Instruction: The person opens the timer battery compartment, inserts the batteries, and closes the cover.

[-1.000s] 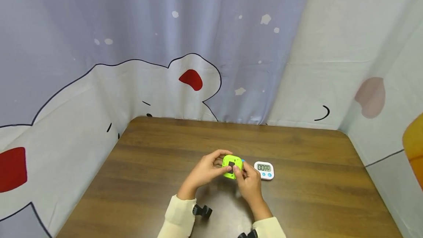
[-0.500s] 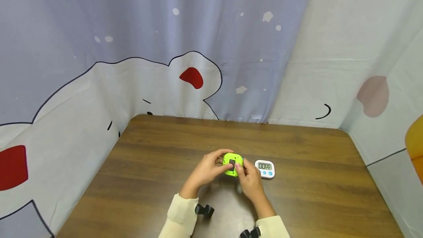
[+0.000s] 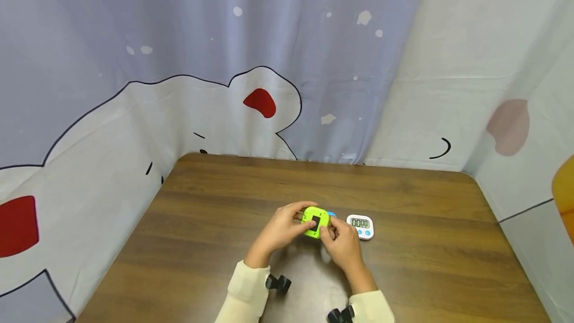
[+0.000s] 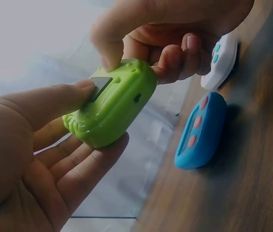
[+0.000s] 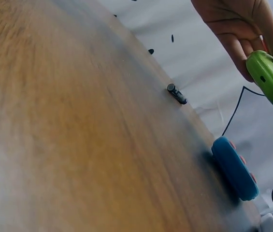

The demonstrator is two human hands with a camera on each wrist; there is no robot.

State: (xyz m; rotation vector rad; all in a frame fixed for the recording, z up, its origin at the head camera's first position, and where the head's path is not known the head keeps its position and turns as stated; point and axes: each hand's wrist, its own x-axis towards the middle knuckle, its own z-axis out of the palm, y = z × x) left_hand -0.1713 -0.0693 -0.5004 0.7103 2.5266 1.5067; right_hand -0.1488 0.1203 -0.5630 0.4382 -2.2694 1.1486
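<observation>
A lime-green kitchen timer [image 3: 322, 216] is held between both hands above the table, its back with a dark rectangular panel facing the person; its front is hidden. My left hand [image 3: 280, 228] grips its left side, thumb on the dark panel and fingers underneath. At the right edge, my right hand [image 3: 346, 247] pinches it between thumb and curled fingers. Behind them on the table lies a blue timer [image 4: 201, 130] with pink buttons, mostly covered in the head view. To the right rests a white timer [image 3: 366, 228] with blue buttons, its display reading 00:00.
The brown wooden table [image 3: 215, 188] ends at a patterned curtain [image 3: 332, 64] on the far side and both flanks. In the right wrist view, a small dark battery-like cylinder [image 5: 177, 94] lies on the tabletop. Black wrist cameras [image 3: 279, 284] sit at both sleeves.
The right thumb has slid from the timer's back down toward its lower right edge. The left hand keeps its hold, and the head view has shifted slightly.
</observation>
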